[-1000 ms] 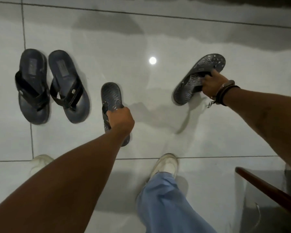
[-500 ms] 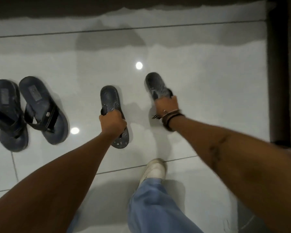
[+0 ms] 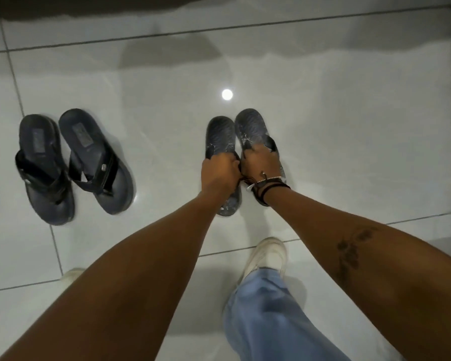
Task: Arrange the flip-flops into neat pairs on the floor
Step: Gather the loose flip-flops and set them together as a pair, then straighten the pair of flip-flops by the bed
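Two patterned flip-flops (image 3: 220, 136) sit side by side, left hand (image 3: 219, 173) and right hand (image 3: 258, 165) each closed on one, aligning a pair right of the finished pair (image 3: 71, 162).

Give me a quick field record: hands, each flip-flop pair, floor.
left hand: gripping the left patterned flip-flop
right hand: gripping the right patterned flip-flop
patterned pair: side by side, edges touching
dark strapped pair: on floor at left, untouched, slightly splayed
floor: glossy white tile
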Motion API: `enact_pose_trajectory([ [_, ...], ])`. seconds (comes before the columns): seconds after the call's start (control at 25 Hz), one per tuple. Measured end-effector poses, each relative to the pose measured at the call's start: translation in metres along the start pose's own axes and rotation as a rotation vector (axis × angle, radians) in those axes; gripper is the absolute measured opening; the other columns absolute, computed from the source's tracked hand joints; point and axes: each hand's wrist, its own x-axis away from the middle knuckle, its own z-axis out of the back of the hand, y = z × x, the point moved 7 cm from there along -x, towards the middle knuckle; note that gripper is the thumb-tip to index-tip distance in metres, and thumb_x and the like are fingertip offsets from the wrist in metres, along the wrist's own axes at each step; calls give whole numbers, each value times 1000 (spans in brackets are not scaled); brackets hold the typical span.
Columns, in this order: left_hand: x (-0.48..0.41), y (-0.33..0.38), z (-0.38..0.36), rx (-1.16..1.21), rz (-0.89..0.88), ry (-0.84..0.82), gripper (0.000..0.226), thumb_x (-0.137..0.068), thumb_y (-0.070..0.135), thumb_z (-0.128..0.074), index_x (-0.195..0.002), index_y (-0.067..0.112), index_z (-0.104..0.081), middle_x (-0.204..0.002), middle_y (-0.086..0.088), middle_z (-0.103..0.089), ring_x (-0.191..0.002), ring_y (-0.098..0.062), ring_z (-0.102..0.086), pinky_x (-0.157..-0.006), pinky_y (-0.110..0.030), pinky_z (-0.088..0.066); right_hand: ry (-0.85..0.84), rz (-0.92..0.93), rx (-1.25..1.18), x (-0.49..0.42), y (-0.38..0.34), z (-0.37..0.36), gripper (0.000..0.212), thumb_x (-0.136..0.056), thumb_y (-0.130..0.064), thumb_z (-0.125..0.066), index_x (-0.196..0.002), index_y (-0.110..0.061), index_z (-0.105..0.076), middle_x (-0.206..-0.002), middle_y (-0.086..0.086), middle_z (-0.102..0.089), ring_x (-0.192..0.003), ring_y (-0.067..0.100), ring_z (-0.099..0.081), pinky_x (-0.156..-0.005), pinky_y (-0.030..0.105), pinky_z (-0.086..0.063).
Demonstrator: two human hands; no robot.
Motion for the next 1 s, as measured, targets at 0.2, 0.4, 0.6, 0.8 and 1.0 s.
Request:
enact_pose_trajectory([
  [0.2,15,-104,114,100,348,544,29,-98,27,-53,-108,9,-72,-109,-11,-72,-100,-31,-67,-92,-43,-48,107,190,-86,-9,-98,27,32,-84,-16,-61,-111,1,-64,-129,21,-55,-113,38,-54,-94,45,-46],
  [0.4,8,-253,197,-256,708,405,66,-90,52,-57,-132,1,-54,-136,-18,-54,-128,-38,-48,-111,-53,-33,-254,280,104,-57,-213,-41,61,-98,-5,-44,-151,-10,-14,-161,18,5,-148,34,-2,-120,46,-18],
  [0.6,-4,-301,180,-321,715,168,24,-87,32,-59,-104,18,-71,-112,-12,-72,-113,-34,-62,-110,-53,-29,-191,71,220,-90,-236,-84,71,-97,0,-43,-152,-22,-4,-158,25,13,-146,43,6,-120,54,-9],
  [0.8,-10,-303,180,-145,635,264,10,-92,19,-59,-89,15,-68,-92,-8,-75,-92,-28,-68,-97,-41,-37,-134,61,261,-91,-240,-81,66,-99,2,-35,-151,-22,-2,-158,26,12,-146,45,4,-120,53,-12],
  [1.0,-20,-315,212,-47,561,312,9,-90,17,-63,-92,9,-67,-94,-12,-73,-90,-30,-65,-91,-36,-40,-154,32,245,-84,-245,-77,68,-100,-9,-43,-152,-21,0,-158,26,11,-146,43,3,-121,50,-14],
])
